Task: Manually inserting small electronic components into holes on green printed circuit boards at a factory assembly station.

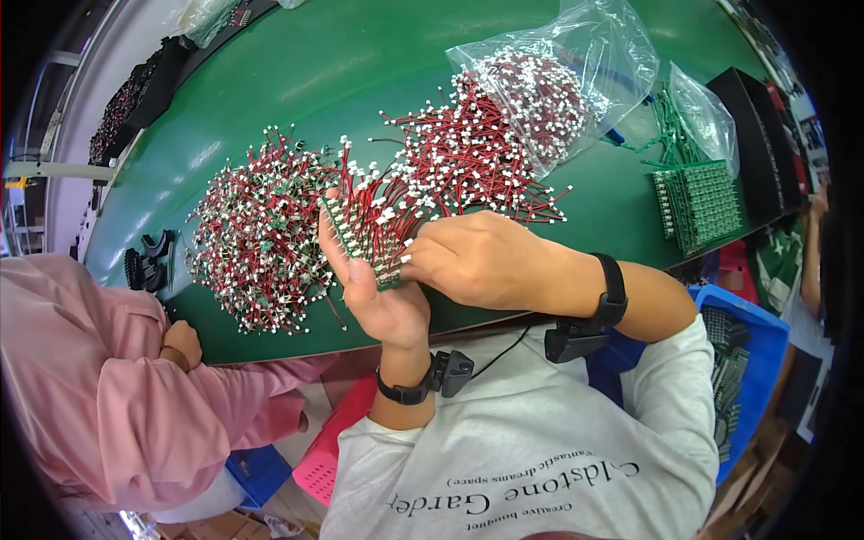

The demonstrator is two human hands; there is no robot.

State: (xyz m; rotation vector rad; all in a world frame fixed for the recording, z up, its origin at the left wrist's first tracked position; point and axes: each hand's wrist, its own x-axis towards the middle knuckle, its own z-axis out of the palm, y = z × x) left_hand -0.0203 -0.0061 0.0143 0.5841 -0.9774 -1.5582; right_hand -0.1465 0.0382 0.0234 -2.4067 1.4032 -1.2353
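Note:
My left hand point(387, 310) holds a green circuit board panel point(346, 236) tilted along its fingers, the thumb over its near edge. Many red and black wires with white connectors point(376, 214) stick out from the panel. Close against the panel's near right end is my right hand point(477, 256), its fingers closed; whatever they pinch is hidden. Beyond the hands lies a heap of loose connector wires point(459, 148), partly inside a clear plastic bag point(621, 45). To the left spreads a pile of small green boards with wires point(261, 234).
A stack of green board panels point(711, 207) sits at the table's right, beside a black tray point(756, 144). Below it stands a blue bin point(760, 360) holding boards. A person in a pink sleeve point(108, 378) sits at left, a hand point(183, 342) at the table edge.

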